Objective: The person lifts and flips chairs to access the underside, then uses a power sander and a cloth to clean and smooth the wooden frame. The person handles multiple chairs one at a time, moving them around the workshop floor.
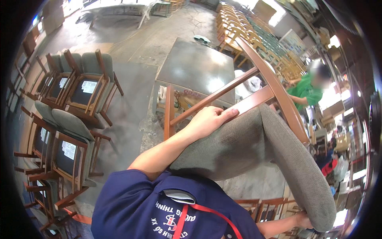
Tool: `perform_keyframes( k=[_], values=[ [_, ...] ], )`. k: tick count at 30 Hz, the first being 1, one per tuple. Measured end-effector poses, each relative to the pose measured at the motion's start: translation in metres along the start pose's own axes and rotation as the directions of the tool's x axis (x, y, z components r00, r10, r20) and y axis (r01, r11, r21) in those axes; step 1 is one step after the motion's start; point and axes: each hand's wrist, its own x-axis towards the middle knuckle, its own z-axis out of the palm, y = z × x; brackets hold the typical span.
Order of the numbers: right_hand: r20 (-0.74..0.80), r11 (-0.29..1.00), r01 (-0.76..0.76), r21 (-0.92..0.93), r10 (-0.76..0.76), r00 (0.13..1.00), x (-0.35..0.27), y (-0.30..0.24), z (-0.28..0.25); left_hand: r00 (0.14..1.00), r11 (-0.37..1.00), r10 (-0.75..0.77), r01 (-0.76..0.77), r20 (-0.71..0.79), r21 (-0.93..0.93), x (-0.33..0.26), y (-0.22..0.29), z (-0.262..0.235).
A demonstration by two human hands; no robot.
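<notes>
Backrest (296, 171) on this grey padded chair (223, 151) slants down to the right hand (304, 220) (can't tell its grip tbh), left hand (209, 120) has fingers gripping the seat rail (254, 100).

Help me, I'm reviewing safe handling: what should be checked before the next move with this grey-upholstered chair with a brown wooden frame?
1. Left hand on the chair's brown wooden rail: ok, thumb on top.
2. Right hand gripping the long grey fabric backrest: cannot tell; fingers hidden.
3. Brown wooden chair legs clear of the grey rectangular-topped table: cannot tell; they overlap in view.
4. Gap to the grey-and-brown grouped chairs at left: ok; floor shows between.
5. Red fabric strap tucked away: not ok; outside the navy shirt.
</notes>
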Motion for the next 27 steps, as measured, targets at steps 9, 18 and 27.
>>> perform_keyframes(
  k=[9, 18, 27],
  values=[
    [0.111, 0.977, 0.127, 0.170, -0.147, 0.983, 0.072, -0.057, 0.313, 0.974, 0.841, 0.129, -0.207, -0.186, -0.499, 0.225, -0.071, -0.137],
    [0.331, 0.955, 0.145, 0.257, -0.228, 0.916, 0.131, -0.157, 0.596, 0.985, 0.778, -0.084, -0.028, -0.148, -0.628, 0.456, -0.112, -0.278],
    [0.458, 0.919, 0.214, 0.331, -0.355, 0.815, 0.184, -0.237, 0.879, 0.929, 0.866, -0.273, 0.124, -0.249, -0.484, 0.562, -0.101, -0.373]
  ],
)
